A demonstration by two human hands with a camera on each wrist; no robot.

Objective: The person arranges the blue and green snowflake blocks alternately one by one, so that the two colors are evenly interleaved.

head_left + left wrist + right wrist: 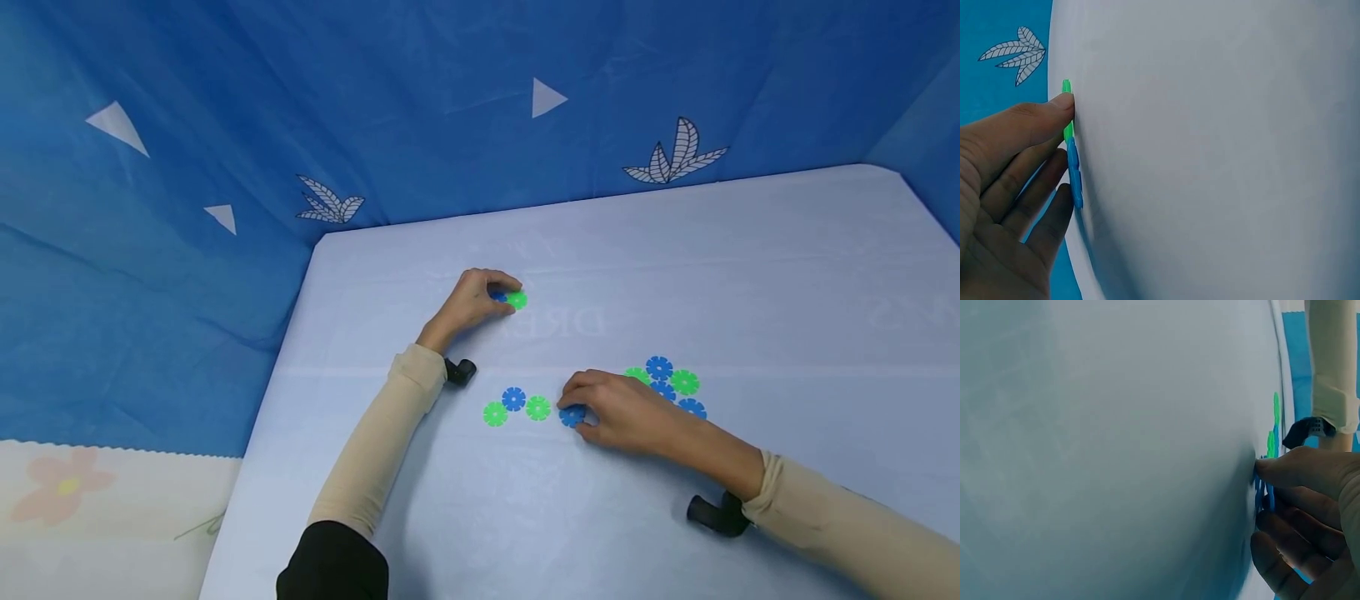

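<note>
My left hand (pixel 471 302) pinches a green notched disc (pixel 517 299), thumb on one face, toward the back of the table. A blue notched disc (pixel 1075 175) lines up edge to edge with that green one in the left wrist view, beside the fingertips. Nearer the front, my right hand (pixel 630 411) holds another blue notched disc (pixel 572 416) between thumb and fingers, close to the tabletop. Left of it lie a green disc (pixel 537 408), a blue disc (pixel 513 399) and a further green disc (pixel 495 414) in a short row.
Several loose blue and green discs (pixel 685 382) lie behind the right hand, partly hidden by it. Dark wrist devices (pixel 461 372) stick out at both cuffs. The white-covered table (pixel 787 275) meets a blue curtain (pixel 450 108) at the back and left.
</note>
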